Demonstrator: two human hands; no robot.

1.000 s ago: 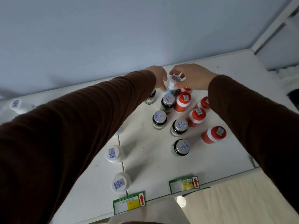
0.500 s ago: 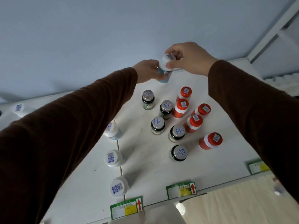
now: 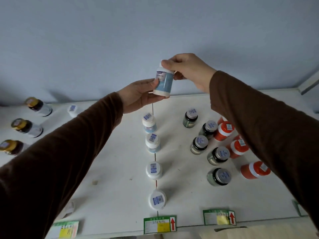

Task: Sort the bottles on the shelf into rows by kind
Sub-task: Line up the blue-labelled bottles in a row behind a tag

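Note:
A white bottle with a pale blue label (image 3: 164, 81) hangs in the air above the white shelf (image 3: 110, 163). My right hand (image 3: 188, 69) pinches its cap from above, and my left hand (image 3: 138, 97) holds its lower side and base. Below it, several white-capped bottles of the same kind (image 3: 152, 144) stand in a line running toward me. To the right stand several grey-capped dark jars (image 3: 218, 155) in a row, and beside them several orange bottles with orange caps (image 3: 224, 131), partly hidden by my right sleeve.
Three gold-capped brown bottles (image 3: 25, 126) stand at the far left, with one more white bottle (image 3: 73, 110) behind my left arm. Green price tags with red arrows (image 3: 159, 224) line the shelf's front edge. A pale blue wall backs the shelf.
The white bottle has come up from among the orange bottles and moved left, held by both hands. The view has shifted left, bringing the gold-capped bottles into sight.

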